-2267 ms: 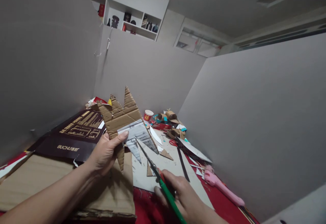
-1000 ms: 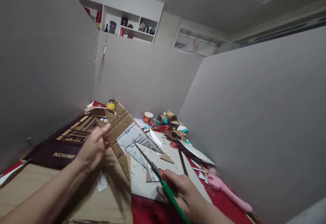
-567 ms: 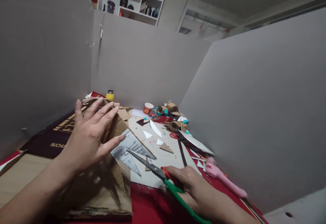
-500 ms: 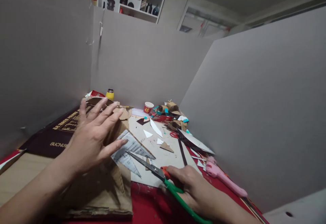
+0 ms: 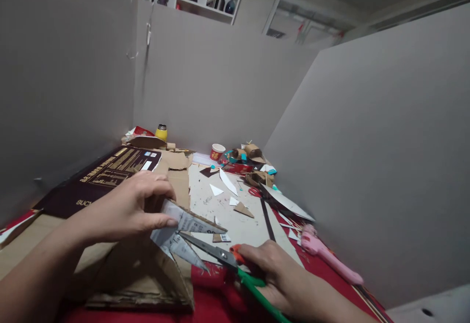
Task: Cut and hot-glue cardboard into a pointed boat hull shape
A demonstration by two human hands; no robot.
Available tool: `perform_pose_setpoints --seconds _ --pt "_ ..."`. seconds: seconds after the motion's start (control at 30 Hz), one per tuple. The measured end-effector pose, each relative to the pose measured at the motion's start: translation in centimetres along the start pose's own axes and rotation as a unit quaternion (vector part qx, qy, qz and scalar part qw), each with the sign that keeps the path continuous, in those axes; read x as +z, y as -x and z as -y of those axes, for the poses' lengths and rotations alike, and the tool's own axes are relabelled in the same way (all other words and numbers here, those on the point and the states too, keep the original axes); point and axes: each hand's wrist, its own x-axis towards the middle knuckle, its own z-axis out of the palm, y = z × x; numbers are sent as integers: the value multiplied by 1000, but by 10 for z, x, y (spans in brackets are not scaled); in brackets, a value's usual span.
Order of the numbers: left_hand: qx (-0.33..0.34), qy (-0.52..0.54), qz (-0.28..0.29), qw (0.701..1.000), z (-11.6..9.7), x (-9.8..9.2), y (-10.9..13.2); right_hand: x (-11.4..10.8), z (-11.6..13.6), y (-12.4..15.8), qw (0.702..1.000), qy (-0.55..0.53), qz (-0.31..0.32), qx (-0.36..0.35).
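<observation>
My left hand [image 5: 128, 205] pinches a jagged cardboard cutout [image 5: 183, 230] with a white printed label on it, holding it low over the flat cardboard sheets [image 5: 139, 269]. My right hand [image 5: 271, 274] grips green-handled scissors [image 5: 227, 259] with an orange inner handle. The blades point left toward the cutout's pointed lower tips and look nearly closed. The cutout's brown body is mostly hidden behind my left hand.
A dark maroon printed box [image 5: 99, 176] lies at the left. A pink glue gun [image 5: 326, 254] lies at the right on the red table cover. Scraps, a red paper cup [image 5: 217, 151], a yellow bottle [image 5: 160, 132] and red scissors [image 5: 253, 192] crowd the back. Grey partitions enclose the table.
My left hand laid the raised cutout down, spread flat over it, then pinched its labelled end. The scissors stayed near the cutout's points. The camera tipped downward.
</observation>
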Motion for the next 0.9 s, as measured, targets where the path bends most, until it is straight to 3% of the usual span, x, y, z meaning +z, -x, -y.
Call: perform_pose_setpoints --seconds 0.3,0.57,0.9 --pt "-34 88 36 995 2 3 -3 -18 13 2 998 -45 46 29" --pt "-13 96 13 995 3 4 -2 -27 13 4 997 -50 53 36" --pt "-16 87 -21 996 3 8 -1 -32 5 7 989 -32 116 82"
